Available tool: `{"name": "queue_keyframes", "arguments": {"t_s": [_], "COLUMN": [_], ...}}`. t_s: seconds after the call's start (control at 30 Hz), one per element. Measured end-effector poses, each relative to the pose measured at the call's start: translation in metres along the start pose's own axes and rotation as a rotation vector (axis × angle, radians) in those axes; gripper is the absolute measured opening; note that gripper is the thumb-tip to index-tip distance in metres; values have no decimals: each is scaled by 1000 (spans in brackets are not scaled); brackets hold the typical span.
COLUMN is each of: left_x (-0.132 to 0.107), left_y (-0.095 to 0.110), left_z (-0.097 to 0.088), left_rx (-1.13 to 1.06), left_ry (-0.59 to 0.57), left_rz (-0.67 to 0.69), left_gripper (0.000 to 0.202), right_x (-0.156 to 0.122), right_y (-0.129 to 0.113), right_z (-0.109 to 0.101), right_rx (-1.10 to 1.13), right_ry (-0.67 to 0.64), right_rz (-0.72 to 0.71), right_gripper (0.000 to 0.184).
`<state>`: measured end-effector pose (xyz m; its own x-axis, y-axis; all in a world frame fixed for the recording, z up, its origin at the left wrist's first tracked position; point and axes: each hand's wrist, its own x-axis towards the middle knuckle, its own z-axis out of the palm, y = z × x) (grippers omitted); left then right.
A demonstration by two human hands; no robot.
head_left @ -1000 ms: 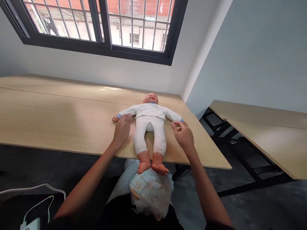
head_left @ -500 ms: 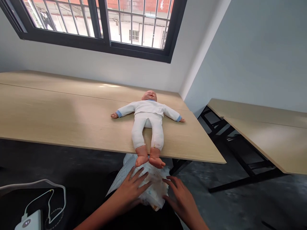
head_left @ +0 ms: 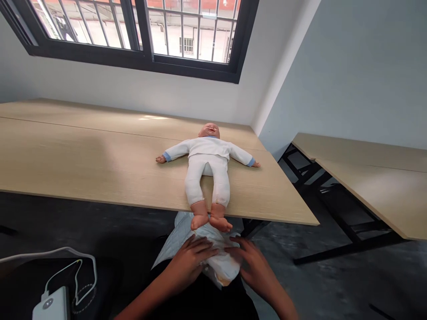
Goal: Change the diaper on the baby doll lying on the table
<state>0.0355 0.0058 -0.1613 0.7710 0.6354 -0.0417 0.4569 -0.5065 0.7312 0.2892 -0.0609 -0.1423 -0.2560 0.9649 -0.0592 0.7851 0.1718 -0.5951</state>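
Observation:
On my lap lies a crumpled white bundle [head_left: 224,266] that looks like a diaper, with an orange-brown patch at its near end. My left hand [head_left: 195,255] rests over its left side, fingers stretched out. At its right edge is my right hand [head_left: 248,257], fingers extended and slightly blurred; whether they press on it I cannot tell. A pale quilted cloth [head_left: 170,242] shows under and left of the bundle. Just beyond my hands, a baby doll [head_left: 208,164] in white clothes with blue cuffs lies on its back, arms spread, bare feet over the table edge.
The wooden table [head_left: 83,164] runs along the wall under a barred window [head_left: 140,35]. To the right stands a second table [head_left: 373,178] on black legs. A white power bank [head_left: 51,306] with a cable lies on a dark surface at lower left.
My left hand has shifted right and its fingers have drawn closer together over the bundle. The bundle has moved slightly right and its orange-brown patch shows more. The doll lies as before.

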Motion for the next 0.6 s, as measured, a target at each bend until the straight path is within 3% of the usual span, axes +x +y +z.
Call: {"name": "queue_keyframes", "arguments": {"t_s": [0.17, 0.3, 0.4, 0.5, 0.6], "left_x": [-15, -18, -7, 12, 30], "left_y": [41, 70, 87, 99, 101], "left_z": [-36, -61, -76, -88, -99], "left_rx": [-463, -949, -1214, -1459, -1630], "left_ry": [54, 165, 248, 148, 174], "left_rz": [51, -88, -249, -367, -434], "left_gripper": [35, 49, 52, 40, 24], "right_x": [-6, -12, -14, -11, -6], "right_y": [-3, -24, -43, -52, -49], "right_z": [-29, -45, -47, -46, -49], "right_rx": [292, 461, 573, 714, 822], "right_ry": [219, 377, 377, 480, 566], "right_rz": [-90, -47, 37, 165, 277], "right_gripper": [25, 28, 37, 45, 48]}}
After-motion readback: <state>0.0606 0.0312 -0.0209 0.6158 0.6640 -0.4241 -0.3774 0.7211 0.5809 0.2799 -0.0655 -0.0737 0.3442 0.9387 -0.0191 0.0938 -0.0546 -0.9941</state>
